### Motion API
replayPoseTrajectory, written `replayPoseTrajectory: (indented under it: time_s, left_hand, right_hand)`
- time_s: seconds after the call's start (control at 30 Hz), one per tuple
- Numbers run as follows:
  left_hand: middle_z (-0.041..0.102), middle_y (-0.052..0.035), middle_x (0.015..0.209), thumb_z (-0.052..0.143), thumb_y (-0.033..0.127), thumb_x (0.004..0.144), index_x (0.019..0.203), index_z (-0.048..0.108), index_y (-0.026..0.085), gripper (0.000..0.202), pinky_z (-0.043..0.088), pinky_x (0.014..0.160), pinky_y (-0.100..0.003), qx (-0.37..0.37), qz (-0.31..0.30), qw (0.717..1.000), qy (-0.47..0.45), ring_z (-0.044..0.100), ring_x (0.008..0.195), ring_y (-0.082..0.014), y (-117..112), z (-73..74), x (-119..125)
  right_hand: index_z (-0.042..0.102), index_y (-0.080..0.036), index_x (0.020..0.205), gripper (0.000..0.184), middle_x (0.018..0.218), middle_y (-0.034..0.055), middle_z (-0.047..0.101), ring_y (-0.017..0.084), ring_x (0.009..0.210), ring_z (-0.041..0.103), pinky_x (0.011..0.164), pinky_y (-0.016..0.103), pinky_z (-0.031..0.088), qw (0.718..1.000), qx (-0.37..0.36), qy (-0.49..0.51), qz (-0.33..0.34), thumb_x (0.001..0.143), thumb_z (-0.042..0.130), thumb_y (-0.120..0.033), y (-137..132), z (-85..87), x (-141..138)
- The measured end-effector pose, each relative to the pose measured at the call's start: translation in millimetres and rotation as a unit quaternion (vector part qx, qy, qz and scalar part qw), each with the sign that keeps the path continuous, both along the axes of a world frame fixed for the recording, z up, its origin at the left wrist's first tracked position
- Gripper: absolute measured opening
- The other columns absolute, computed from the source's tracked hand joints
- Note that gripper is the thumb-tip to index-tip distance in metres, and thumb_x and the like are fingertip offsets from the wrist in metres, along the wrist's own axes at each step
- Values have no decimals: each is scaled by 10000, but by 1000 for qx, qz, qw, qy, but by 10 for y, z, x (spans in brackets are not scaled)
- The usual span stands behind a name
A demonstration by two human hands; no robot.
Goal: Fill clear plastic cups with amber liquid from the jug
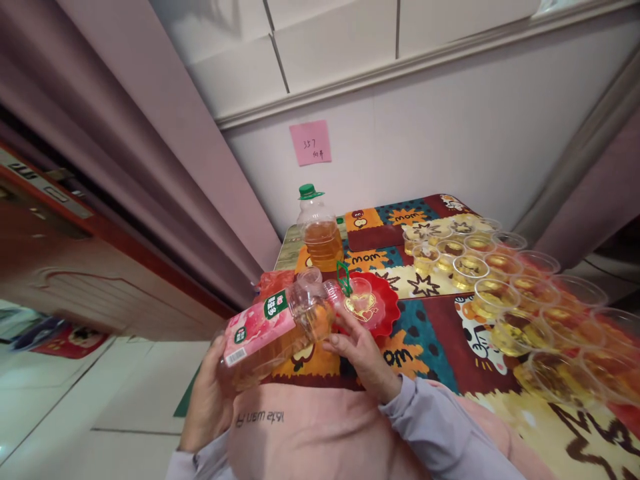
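Observation:
A large clear bottle (280,333) with a pink label and amber drink inside lies tilted across my front, its mouth pointing right. Around its base end is wrapped my left hand (207,387). The fingers of my right hand (363,357) support it near the neck. Beyond the mouth, a clear plastic cup (364,303) stands on a red scalloped plate (393,320). A green plastic piece (343,277) shows by the bottle's mouth; how it is attached I cannot tell. Whether liquid flows from the mouth is too small to make out.
Several clear cups of yellow drink (471,267) crowd the table's right side. A second bottle (323,243), green-capped, stands upright at the back left. The patterned tablecloth (420,327) covers the table against the wall. A wooden door (100,267) is at left.

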State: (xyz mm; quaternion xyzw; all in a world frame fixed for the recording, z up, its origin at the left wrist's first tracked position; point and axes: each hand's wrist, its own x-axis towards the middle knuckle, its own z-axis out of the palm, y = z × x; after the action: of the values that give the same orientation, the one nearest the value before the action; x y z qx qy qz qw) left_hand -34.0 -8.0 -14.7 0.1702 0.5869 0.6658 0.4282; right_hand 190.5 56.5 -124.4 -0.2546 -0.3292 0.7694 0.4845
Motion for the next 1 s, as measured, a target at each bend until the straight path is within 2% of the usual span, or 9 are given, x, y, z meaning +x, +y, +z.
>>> replayPoseTrajectory:
  time_s: [0.2,0.5,0.8,1.0]
  left_hand:
    - [855,-89,1133,886,453,759,1260,761,220,567,706,829,-485,11,-5,1000,-4,814,1048,-390,9,31,30]
    - [864,-90,1081,904,375,746,1213,774,205,514,703,863,-467,12,-5,1000,-10,812,1065,-393,8,190,182]
    - [860,-82,1129,876,399,786,1280,756,238,534,709,826,-457,-7,-15,1000,13,822,1031,-379,-5,147,108]
    - [861,-99,1107,851,383,809,1329,735,205,563,706,841,-472,-7,-5,1000,0,825,1010,-378,17,182,139]
  right_hand:
    - [527,-329,1616,966,1635,129,555,327,1311,692,1134,552,561,1000,3,7,2,777,957,-536,-3,22,10]
    - [544,-310,1603,966,1625,121,570,353,1360,654,1148,584,547,1000,6,20,-2,765,955,-558,4,80,14]
    - [560,-315,1595,935,1606,116,588,345,1348,665,1143,569,549,999,-3,31,-8,775,957,-527,5,76,21]
    - [562,-323,1597,964,1606,125,588,335,1277,708,1133,582,549,999,-11,35,-9,751,973,-537,8,54,-3]
